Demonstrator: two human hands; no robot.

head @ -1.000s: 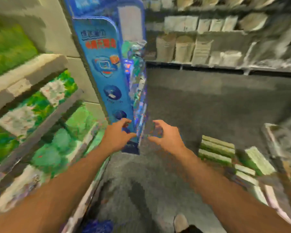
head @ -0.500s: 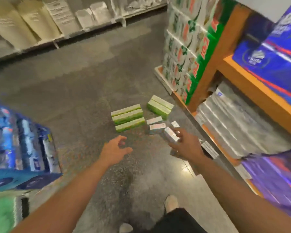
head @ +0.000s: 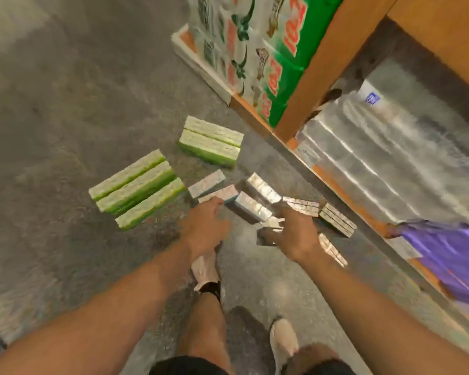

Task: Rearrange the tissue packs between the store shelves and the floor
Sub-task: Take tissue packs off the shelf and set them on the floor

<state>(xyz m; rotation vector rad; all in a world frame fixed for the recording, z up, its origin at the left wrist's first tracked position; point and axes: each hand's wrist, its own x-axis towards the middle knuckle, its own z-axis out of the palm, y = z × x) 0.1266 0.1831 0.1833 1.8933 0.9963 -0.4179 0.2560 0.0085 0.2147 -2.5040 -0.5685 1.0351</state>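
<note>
Both hands, half a second earlier apart above the floor, were lowered onto the silver tissue packs [head: 251,208]; the left hand [head: 205,228] appeared loosely curled at one pack's end; the right hand [head: 295,234] seemed to pinch another; pickup was judged imminent.

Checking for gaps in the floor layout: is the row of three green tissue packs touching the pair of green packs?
Apart. The head view shows bare grey floor between the row of three green packs and the green pair.
</note>
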